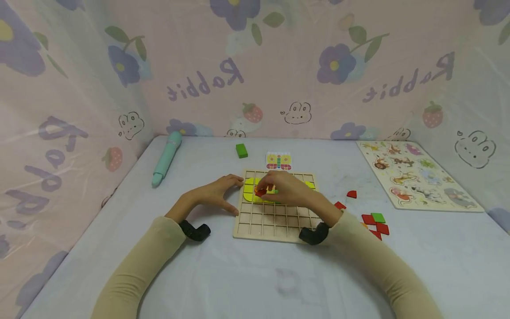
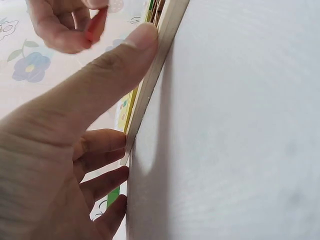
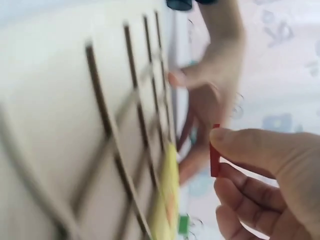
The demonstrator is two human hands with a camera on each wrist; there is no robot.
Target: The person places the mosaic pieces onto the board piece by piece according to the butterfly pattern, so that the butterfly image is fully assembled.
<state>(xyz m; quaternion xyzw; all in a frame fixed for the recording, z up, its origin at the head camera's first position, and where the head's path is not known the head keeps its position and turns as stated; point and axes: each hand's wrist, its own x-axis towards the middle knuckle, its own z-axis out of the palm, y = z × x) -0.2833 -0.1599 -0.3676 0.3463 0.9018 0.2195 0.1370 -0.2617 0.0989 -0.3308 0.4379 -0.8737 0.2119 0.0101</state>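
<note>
A wooden grid board lies flat, with yellow tiles and some orange and green ones set in its far rows. My right hand is over those rows and pinches a small red tile between thumb and fingers, held above the board in the right wrist view. At the board's left edge, my left hand has its fingers spread. In the left wrist view its thumb and fingertips touch the board's side. My right hand hides part of the pattern.
Loose red tiles and a green tile lie right of the board. Behind it are a butterfly pattern card and a green block. A teal stick-shaped object lies back left; an animal puzzle board lies right.
</note>
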